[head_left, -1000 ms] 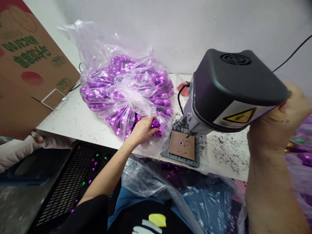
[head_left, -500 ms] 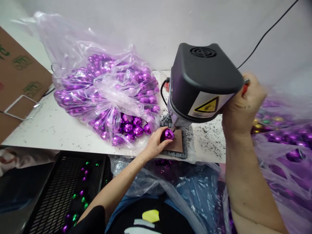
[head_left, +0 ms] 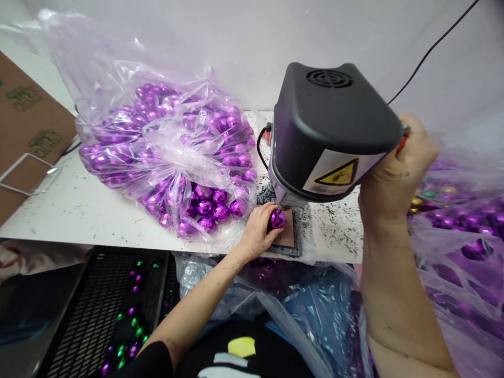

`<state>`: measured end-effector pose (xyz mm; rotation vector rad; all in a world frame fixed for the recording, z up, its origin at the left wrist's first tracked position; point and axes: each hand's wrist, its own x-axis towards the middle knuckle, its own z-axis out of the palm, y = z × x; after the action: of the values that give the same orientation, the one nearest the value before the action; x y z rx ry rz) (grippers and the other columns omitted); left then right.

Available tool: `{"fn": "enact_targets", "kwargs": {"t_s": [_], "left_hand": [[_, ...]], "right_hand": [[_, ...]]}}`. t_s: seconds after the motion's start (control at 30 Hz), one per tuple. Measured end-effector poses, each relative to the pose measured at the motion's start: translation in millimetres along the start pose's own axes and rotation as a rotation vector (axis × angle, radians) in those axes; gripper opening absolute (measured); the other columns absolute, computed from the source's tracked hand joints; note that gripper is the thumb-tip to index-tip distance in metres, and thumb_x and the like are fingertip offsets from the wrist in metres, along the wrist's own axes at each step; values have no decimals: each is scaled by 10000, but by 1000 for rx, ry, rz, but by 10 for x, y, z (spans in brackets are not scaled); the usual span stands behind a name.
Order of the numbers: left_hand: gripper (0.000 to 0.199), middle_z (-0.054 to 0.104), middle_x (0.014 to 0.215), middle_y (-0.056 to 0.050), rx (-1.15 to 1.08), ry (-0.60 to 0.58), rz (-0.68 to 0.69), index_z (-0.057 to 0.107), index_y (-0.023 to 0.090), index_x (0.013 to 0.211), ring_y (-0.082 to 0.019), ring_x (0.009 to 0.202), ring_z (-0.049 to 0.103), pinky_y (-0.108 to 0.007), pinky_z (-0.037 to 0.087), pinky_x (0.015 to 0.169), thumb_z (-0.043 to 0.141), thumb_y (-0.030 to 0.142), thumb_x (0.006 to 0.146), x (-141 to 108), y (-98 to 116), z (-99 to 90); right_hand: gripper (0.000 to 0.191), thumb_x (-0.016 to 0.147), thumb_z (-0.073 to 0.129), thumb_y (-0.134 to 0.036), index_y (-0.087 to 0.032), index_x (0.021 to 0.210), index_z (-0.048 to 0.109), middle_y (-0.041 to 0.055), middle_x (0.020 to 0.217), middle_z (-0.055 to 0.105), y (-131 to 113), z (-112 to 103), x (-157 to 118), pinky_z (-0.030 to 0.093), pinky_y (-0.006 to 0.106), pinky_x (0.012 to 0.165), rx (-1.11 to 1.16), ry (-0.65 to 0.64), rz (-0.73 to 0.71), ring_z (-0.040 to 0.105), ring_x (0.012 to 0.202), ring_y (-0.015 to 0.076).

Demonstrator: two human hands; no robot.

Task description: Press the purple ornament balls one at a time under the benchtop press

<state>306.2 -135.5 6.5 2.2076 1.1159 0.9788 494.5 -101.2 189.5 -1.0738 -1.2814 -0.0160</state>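
Crowding clear bag [head_left: 177,149], purple balls [head_left: 205,208]; left hand [head_left: 260,227] pinching another [head_left: 277,219], right hand [head_left: 407,160] gripping handle [head_left: 401,144].

Near the bench's [head_left: 90,220] front edge, the left hand [head_left: 259,229] hides part of the purple ball [head_left: 277,219]. The right hand [head_left: 405,165] covers most of the red handle [head_left: 401,144]. At the bench's left end, a cardboard box [head_left: 37,123] is cut off by the view's edge.
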Motion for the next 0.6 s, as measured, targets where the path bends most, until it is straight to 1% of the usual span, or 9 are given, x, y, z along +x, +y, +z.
{"fn": "enact_targets", "kwargs": {"t_s": [0.07,0.17,0.27,0.4,0.5,0.6], "left_hand": [[448,604,1233,-111,2,-34,-48,488,202,1301,-263,1170,553,-434,453,1020,651,339,906,9,25,-8],[398,618,1186,-93,15,-25,-99,513,199,1257,-251,1135,564,-423,434,1016,626,396,930,8,49,17],[381,619,1175,-96,75,-5,-84,496,189,1257,-247,1153,559,-453,376,1083,600,389,950,-3,55,59],[359,620,1161,-88,138,-10,-76,475,193,1250,-238,1163,559,-505,277,1170,581,376,959,-11,54,85],[341,614,1148,-88,139,-6,-76,474,192,1233,-236,1162,558,-501,279,1172,574,372,961,-12,56,86],[325,614,1131,-90,144,-1,-82,481,193,1217,-243,1151,560,-507,298,1155,576,363,957,-11,59,86]], "right_hand": [[667,809,495,-764,-119,661,416,-30,588,305,-2,-3,-7,185,175,521,4,1,-7,312,584,9],[647,821,498,-741,-115,671,422,-31,598,307,3,-1,-12,194,171,528,2,6,1,317,593,6],[631,835,506,-717,-111,679,430,-36,604,295,8,8,-5,181,174,537,-2,9,2,302,592,0],[607,871,489,-685,-108,692,440,-36,600,313,-34,-10,-29,184,170,541,-26,11,-17,311,586,0],[537,927,476,-605,-105,730,495,-40,570,339,-76,-79,-159,226,169,529,-109,46,-51,334,541,-2],[361,952,515,-434,-115,786,546,-31,614,428,-69,-172,-415,284,177,533,-169,97,-134,415,525,-3]]}}
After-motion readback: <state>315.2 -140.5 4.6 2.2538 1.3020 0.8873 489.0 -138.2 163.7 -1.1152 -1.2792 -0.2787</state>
